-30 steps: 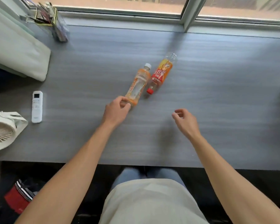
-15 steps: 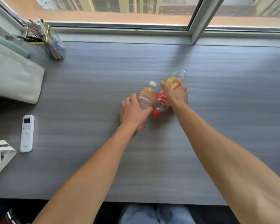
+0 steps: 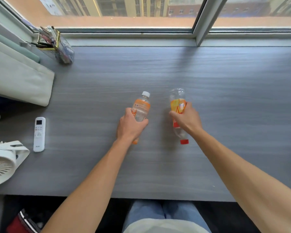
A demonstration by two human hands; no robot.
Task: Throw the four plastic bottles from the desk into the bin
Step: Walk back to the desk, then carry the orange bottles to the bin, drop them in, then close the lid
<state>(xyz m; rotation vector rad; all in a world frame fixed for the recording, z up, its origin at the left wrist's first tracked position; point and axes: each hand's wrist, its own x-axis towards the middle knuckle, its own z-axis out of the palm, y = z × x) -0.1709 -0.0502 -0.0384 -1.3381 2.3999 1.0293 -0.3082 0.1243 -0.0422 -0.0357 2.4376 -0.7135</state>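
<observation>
- my left hand (image 3: 130, 126) is wrapped round the white-capped bottle (image 3: 141, 109), clenched on its lower half; thumb on the left side, fingers (image 3: 144, 122) curling over the right side.
- that bottle has an orange label w/ some small print on it, too blurred to read. white cap points away from me toward the window (image 3: 124, 7); an orange bit of its base pokes out under my wrist.
- my right hand (image 3: 186, 119) grips the red-capped bottle (image 3: 178, 105) mid-body. thumb lies across the near side of the label, fingers (image 3: 189, 105) go round the far right side.
- its label is yellow/orange up top w/ a red zigzag line, red lower down. no brand or text i can make out.
- this one is flipped the other way: red cap toward me, sticking out below my hand, clear base toward the window.
- both bottles are clear plastic and sit over the middle of the grey desk (image 3: 225, 98), apart from each other, roughly parallel. can't tell if they're lifted or touching the top.
- bin isn't in view.
- left side of desk: white remote (image 3: 39, 134) w/ a small logo at its near end, unreadable; white fan (image 3: 4, 163) just beside it at the near edge; pen holder (image 3: 57, 46) at the far corner by the window; a pale cushion (image 3: 18, 78) near that.
</observation>
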